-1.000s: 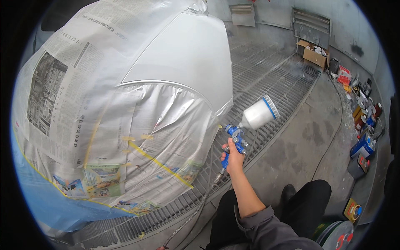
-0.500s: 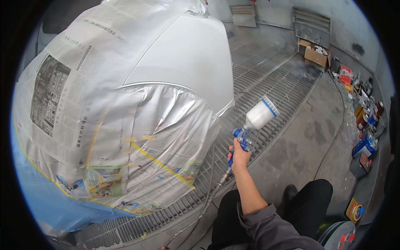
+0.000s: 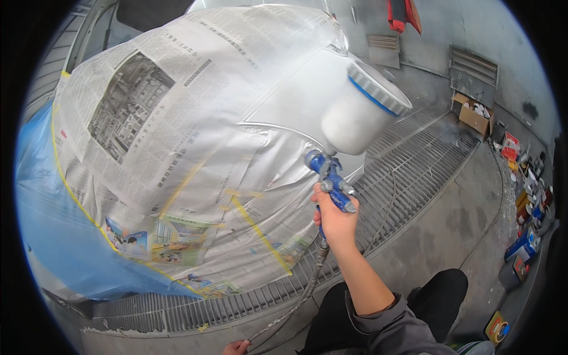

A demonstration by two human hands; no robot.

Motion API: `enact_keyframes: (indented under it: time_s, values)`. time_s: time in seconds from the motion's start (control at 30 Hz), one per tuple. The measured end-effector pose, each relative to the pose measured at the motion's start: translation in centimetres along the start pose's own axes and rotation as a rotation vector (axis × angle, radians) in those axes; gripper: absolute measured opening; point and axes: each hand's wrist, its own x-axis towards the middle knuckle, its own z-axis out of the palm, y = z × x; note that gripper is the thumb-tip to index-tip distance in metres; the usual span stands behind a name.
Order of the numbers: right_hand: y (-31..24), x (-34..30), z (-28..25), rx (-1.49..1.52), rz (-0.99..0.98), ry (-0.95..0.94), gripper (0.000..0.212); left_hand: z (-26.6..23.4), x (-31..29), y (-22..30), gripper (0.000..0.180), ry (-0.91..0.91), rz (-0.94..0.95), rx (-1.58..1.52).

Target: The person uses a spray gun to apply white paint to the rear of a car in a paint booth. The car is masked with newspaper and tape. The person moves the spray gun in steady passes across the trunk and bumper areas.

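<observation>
In my right hand is a blue spray gun, fingers wrapped round its grip. A white paint cup with a grey lid and blue band sits tilted on top of it. The gun's nose points left toward a silver-white car body panel, which the cup partly hides. Newspaper masking with yellow tape surrounds the panel. From the grip an air hose runs down to my left hand, which is closed on it at the lower edge.
Blue plastic sheeting covers the car at left. Floor grating runs beneath and behind it. Cans and bottles line the right wall, with an open cardboard box farther back. A cable lies on the floor.
My right hand has raised the spray gun, so the cup looks larger and nearer. The view has shifted, moving the car lower. More of my left hand shows at the lower edge.
</observation>
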Motion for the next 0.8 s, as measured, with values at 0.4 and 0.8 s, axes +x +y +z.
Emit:
enact_keyframes:
  time_s: [0.4, 0.8]
  values:
    - [-3.2, -2.6, 0.2, -0.283, -0.500, -0.966, 0.046, 5.0, 2.0, 4.9, 0.048, -0.014, 0.164, 0.370]
    - [-16.3, 7.3, -17.1, -0.754, -0.405, -1.021, 0.050, 13.3, -3.6, 30.6, 0.034, -0.343, 0.463, 0.773]
